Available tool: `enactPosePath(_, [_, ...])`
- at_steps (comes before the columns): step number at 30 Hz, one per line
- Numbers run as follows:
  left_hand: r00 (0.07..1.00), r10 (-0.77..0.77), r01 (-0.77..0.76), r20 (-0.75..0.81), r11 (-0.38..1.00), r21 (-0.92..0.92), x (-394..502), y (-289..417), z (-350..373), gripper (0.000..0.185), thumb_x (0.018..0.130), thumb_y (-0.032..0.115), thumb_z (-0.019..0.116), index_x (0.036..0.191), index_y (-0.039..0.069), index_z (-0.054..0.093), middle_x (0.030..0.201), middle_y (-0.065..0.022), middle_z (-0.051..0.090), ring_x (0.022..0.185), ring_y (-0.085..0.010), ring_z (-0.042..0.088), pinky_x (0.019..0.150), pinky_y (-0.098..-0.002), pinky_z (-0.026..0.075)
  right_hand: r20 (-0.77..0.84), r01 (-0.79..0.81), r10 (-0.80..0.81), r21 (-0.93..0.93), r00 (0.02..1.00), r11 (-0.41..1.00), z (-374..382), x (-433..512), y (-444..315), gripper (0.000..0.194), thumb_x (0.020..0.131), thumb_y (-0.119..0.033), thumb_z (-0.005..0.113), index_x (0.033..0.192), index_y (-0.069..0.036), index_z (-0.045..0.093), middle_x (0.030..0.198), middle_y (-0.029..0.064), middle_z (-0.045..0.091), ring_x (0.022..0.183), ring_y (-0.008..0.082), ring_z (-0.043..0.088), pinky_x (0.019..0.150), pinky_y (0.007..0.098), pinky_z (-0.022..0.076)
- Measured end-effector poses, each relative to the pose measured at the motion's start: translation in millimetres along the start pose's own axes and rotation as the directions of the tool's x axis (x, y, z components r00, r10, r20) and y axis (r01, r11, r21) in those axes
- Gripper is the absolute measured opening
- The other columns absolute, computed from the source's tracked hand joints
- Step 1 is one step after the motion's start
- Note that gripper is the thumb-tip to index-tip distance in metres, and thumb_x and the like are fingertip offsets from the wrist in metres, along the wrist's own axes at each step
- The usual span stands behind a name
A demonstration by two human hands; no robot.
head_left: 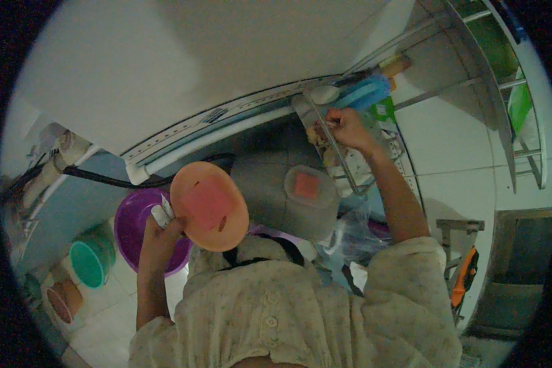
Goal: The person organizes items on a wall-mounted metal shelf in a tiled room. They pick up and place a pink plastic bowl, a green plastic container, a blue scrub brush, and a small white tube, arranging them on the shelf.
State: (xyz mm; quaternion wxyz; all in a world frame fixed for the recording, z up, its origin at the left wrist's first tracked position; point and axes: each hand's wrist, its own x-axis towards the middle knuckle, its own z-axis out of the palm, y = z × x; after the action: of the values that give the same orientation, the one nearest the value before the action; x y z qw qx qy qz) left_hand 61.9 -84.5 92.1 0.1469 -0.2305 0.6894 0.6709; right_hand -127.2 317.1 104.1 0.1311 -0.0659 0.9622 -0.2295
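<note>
My left hand (165, 230) holds up an orange oval plate or lid (236, 221) by its left edge, with a flat pinkish-red square (209, 202) on it. A small white object (161, 216) shows at the same hand. My right hand (347, 129) is over a clear tray or bin (345, 181) with a wire handle; its fingers are bent at some small brownish items, and its exact hold is blurred. Between the hands, a pale round lid or dish (322, 202) bears a reddish square (306, 185).
A purple basin (129, 230), a green bucket (89, 262) and a brownish container (64, 299) stand at lower left. A white appliance's edge (211, 138) crosses above the hands. Clear plastic (359, 234) lies below the tray, and a blue item (363, 94) is beyond it.
</note>
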Motion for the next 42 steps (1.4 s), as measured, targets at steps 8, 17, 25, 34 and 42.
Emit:
enactPosePath(8, [0.999, 0.028, -0.030, -0.036, 0.998, -0.053, 1, -9, 1, 0.018, 0.080, 0.013, 0.058, 0.094, 0.002, 0.053, 0.084, -0.0040, 0.057, 0.075, -0.0136, 0.053, 0.065, -0.0300, 0.044, -0.222, 0.147, -0.129, 0.068, 0.966, 0.987, 3, 12, -20, 0.013, 0.066, -0.006, 0.069, 0.071, -0.002, 0.057, 0.063, 0.0037, 0.055, 0.060, 0.0108, 0.050, 0.054, 0.0272, 0.0405])
enactPosePath(17, [0.999, 0.048, -0.048, 0.002, 0.996, -0.073, -1, -3, -7, 0.015, 0.080, 0.011, 0.056, 0.092, 0.002, 0.055, 0.081, -0.0011, 0.056, 0.072, -0.0115, 0.053, 0.065, -0.0272, 0.043, 0.093, 0.122, -0.125, 0.042, 0.988, 0.992, -19, -23, 10, 0.024, 0.075, -0.002, 0.061, 0.065, -0.005, 0.039, 0.063, -0.0014, 0.042, 0.062, 0.0074, 0.043, 0.055, 0.0263, 0.0382])
enactPosePath(25, [0.988, -0.004, -0.007, -0.156, 0.997, -0.071, -11, -24, -22, 0.017, 0.080, 0.010, 0.054, 0.095, 0.002, 0.054, 0.082, -0.0014, 0.056, 0.073, -0.0107, 0.052, 0.065, -0.0262, 0.043, 0.029, 0.210, -0.209, -0.045, 0.978, 0.977, 3, -52, 18, 0.018, 0.076, -0.015, 0.066, 0.071, -0.005, 0.051, 0.060, 0.0058, 0.048, 0.056, 0.0154, 0.046, 0.052, 0.0324, 0.0398])
enactPosePath(34, [0.996, 0.055, -0.049, 0.070, 0.995, -0.084, 3, -21, -12, 0.018, 0.080, 0.011, 0.055, 0.096, 0.003, 0.053, 0.084, -0.0003, 0.055, 0.074, -0.0095, 0.050, 0.064, -0.0263, 0.042, 0.206, 0.164, -0.137, -0.124, 0.969, 0.979, -13, -68, 17, 0.023, 0.070, -0.017, 0.071, 0.079, -0.003, 0.055, 0.068, 0.0106, 0.057, 0.062, 0.0208, 0.054, 0.057, 0.0348, 0.0430])
enactPosePath(42, [0.999, 0.002, -0.002, 0.032, 1.000, -0.009, -7, -36, -21, 0.037, 0.087, 0.025, 0.056, 0.111, 0.000, 0.045, 0.097, -0.0071, 0.056, 0.086, -0.0182, 0.051, 0.072, -0.0340, 0.044, 0.187, 0.244, -0.193, -0.308, 0.963, 0.920, -20, -74, 13, 0.013, 0.072, -0.014, 0.061, 0.077, -0.004, 0.054, 0.067, 0.0132, 0.058, 0.061, 0.0307, 0.057, 0.056, 0.0429, 0.0433])
